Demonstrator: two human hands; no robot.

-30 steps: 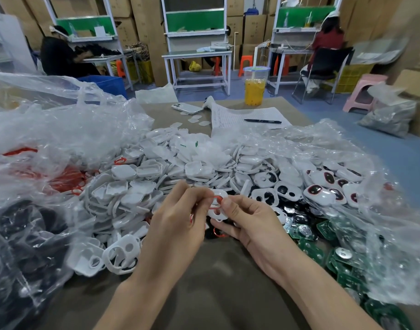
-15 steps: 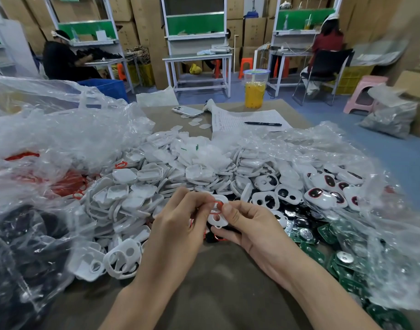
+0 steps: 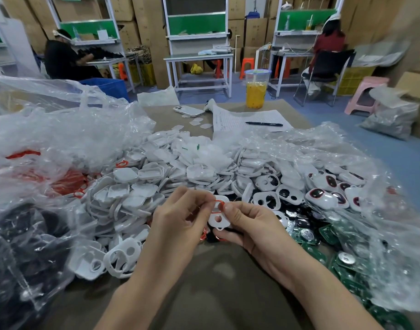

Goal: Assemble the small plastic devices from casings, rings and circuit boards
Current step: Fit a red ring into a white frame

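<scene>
One flat white plastic casing with two holes [image 3: 213, 223] stands upright, long axis top to bottom, pinched in the grip of the right hand [image 3: 249, 226]. One thin red rubber ring [image 3: 218, 201] lies over its upper hole, pinched by the left hand [image 3: 180, 217], the nearer grip. The loose white casings [image 3: 144, 186] beyond the grips and the green circuit boards [image 3: 323, 236] to their right are too many to count.

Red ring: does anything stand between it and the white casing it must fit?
Nothing visible does. The red ring lies against the white casing, which the right hand holds; the left hand pinches the ring.
</scene>
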